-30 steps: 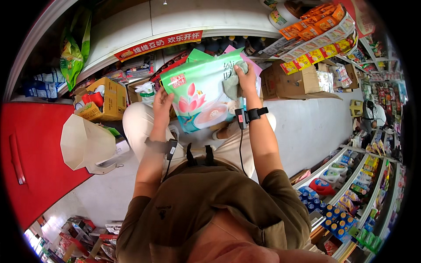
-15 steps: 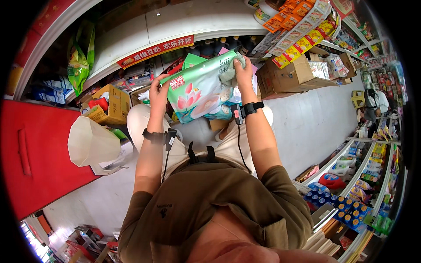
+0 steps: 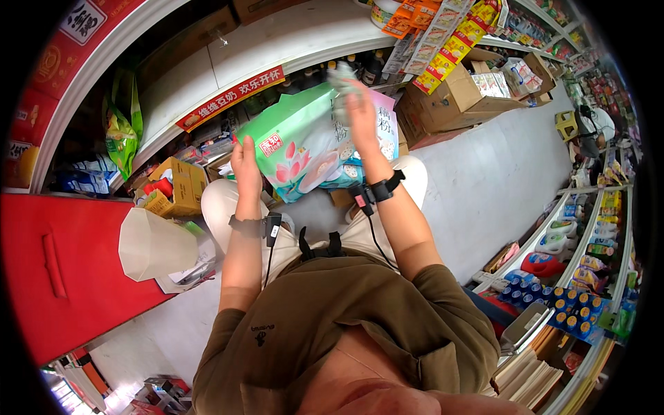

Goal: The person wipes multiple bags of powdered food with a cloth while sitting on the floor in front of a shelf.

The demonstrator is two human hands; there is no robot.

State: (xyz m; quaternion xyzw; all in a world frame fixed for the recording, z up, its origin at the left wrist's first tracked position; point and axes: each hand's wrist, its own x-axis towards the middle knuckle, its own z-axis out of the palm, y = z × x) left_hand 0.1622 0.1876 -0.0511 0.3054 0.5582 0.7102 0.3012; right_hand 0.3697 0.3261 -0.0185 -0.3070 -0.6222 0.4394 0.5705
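In front of my knees my left hand (image 3: 247, 166) grips the left edge of a green plastic food bag (image 3: 299, 149) printed with pink lotus flowers. The bag is tilted, its face turned up toward me. My right hand (image 3: 362, 124), smeared by motion, is closed on a grey-green cloth (image 3: 342, 84) near the bag's upper right. Whether the cloth touches the bag there I cannot tell. Just right of the green bag, a similar pink bag (image 3: 386, 114) shows, partly hidden by my right hand.
Behind the bags runs a white shelf (image 3: 256, 43) with dark bottles (image 3: 373, 68) under it. Open cartons stand left (image 3: 185, 181) and right (image 3: 449, 97). A cream octagonal bin (image 3: 155, 245) sits by a red surface (image 3: 76, 277). A person (image 3: 596, 124) is at the far right.
My right hand has moved the cloth up and left from the bag's upper right corner. More of the pink bag shows. My left hand still grips the green bag. The whole view has shifted slightly.
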